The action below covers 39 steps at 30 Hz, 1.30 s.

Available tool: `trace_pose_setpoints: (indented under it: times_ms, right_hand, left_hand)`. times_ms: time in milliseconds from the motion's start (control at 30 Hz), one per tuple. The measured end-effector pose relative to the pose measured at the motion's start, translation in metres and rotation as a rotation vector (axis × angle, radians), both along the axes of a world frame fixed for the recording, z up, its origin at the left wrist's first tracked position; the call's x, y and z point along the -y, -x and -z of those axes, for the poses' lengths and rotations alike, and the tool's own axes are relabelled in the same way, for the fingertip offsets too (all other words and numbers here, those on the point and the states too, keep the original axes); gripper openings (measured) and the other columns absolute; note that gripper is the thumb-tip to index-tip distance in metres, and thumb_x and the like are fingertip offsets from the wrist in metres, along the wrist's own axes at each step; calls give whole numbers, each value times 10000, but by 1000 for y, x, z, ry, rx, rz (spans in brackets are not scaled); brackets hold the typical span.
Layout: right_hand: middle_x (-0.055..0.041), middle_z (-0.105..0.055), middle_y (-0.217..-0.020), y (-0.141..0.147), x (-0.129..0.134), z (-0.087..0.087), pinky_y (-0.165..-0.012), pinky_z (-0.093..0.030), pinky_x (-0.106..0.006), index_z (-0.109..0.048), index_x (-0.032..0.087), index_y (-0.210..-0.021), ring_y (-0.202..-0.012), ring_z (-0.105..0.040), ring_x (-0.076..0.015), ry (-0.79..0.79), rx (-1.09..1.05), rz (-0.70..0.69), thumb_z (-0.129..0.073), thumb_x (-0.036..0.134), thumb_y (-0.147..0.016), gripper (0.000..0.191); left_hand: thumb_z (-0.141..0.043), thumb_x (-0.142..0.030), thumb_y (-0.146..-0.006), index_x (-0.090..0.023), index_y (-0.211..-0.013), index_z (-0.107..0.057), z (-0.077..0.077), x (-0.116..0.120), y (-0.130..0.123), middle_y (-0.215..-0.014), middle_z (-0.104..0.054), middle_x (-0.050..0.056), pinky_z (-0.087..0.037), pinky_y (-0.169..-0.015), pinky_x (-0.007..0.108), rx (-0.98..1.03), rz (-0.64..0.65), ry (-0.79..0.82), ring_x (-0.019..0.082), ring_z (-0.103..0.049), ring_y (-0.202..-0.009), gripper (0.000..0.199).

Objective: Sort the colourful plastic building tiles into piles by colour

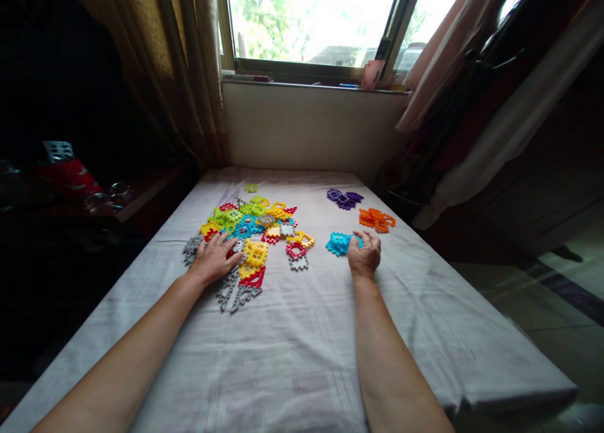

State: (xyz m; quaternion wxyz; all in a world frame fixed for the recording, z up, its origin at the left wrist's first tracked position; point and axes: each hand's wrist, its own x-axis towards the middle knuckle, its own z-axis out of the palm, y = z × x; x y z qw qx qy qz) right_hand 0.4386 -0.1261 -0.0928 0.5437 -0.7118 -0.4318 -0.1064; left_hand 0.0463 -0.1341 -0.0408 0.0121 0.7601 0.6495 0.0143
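My left hand (214,257) lies with spread fingers on the near left part of a mixed pile of plastic pieces, touching grey and red ones. Yellow pieces (256,253) are just right of its fingertips, and green pieces (227,217) lie beyond it. My right hand (365,255) has curled fingers at the right end of a small blue pile (338,243); whether it grips a piece is hidden. Beyond that hand are an orange pile (376,219) and a purple pile (344,199). A red piece (296,250) sits between the two hands.
A pale cloth (283,357) covers the table. One green piece (251,188) lies apart near the far edge. Behind the table is a wall with a window sill (311,85). A dark side table (141,197) with glasses stands left; clothes hang right.
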Motion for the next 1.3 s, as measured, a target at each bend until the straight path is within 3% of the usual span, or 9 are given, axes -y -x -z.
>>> trace_pose_setpoints:
  times_ms: [100, 233, 333, 400, 600, 767, 967, 1167, 1300]
  right_hand:
    - [-151, -653, -1133, 2, 2, -2, -1011, -500, -445, -769, 162, -930, -1097, -614, -275, 15, -12, -24, -523, 269, -811, 293]
    - [-137, -652, -1127, 9, 4, -5, -1021, -498, -448, -767, 176, -928, -1102, -612, -267, 26, -3, -76, -530, 250, -820, 271]
    - [-122, -665, -1117, 13, 5, -5, -1009, -503, -431, -769, 189, -913, -1096, -617, -261, 23, 9, -86, -530, 251, -821, 263]
    - [-120, -672, -1114, 15, 5, -5, -1007, -503, -425, -771, 190, -909, -1089, -621, -261, 26, 16, -98, -529, 252, -815, 267]
    - [-140, -669, -1115, 18, 5, -6, -1015, -498, -442, -773, 173, -912, -1092, -623, -274, 37, 22, -145, -520, 252, -816, 282]
    - [-125, -675, -1120, 19, 5, -6, -1006, -502, -431, -772, 188, -913, -1091, -626, -264, 40, 31, -141, -524, 246, -821, 271]
    - [-136, -683, -1115, 23, 5, -6, -996, -504, -416, -778, 174, -909, -1082, -635, -264, 40, 42, -163, -520, 268, -825, 286]
    - [-118, -687, -1106, 26, 6, -7, -967, -507, -396, -765, 188, -906, -1061, -628, -245, 41, 63, -165, -519, 262, -834, 266]
    - [-121, -684, -1113, 28, 7, -8, -974, -500, -395, -759, 184, -916, -1065, -627, -241, 42, 78, -172, -522, 243, -842, 256]
  left_hand:
    - [-385, -531, -960, -297, -1384, -602, -1, 9, 11, -1542, -504, 97, -291, -1166, 547, 39, 45, -60, 301, -431, -1435, 531]
    - [-356, -517, -963, -347, -1115, -736, -14, 14, 25, -1301, -706, 13, -334, -1125, 497, 84, 28, -63, 258, -594, -1259, 443]
    - [-326, -540, -958, -312, -862, -752, -26, 13, 30, -1024, -780, 4, -450, -963, 381, 54, -19, -77, 238, -687, -1020, 492]
    - [-338, -532, -952, -293, -802, -735, -33, 8, 30, -951, -776, 17, -475, -859, 342, 27, -57, -121, 232, -689, -938, 487]
    - [-483, -422, -886, -302, -1042, -766, -37, -19, 19, -1179, -728, 57, -467, -926, 387, -109, -101, -171, 278, -633, -1098, 344]
    - [-572, -414, -822, -272, -945, -791, -33, -37, 13, -1088, -730, 114, -453, -898, 428, -184, -92, -109, 326, -615, -1080, 288]
    - [-603, -509, -804, -260, -958, -777, -31, -45, 9, -1134, -715, 129, -408, -938, 436, -217, -90, -83, 331, -580, -1128, 341]
    - [-572, -352, -784, -212, -977, -778, -31, -49, 4, -1133, -706, 159, -395, -900, 431, -202, -190, -51, 336, -590, -1099, 315]
    - [-566, -344, -792, -186, -997, -776, -32, -46, 1, -1184, -686, 181, -355, -941, 449, -197, -206, -54, 344, -570, -1139, 333]
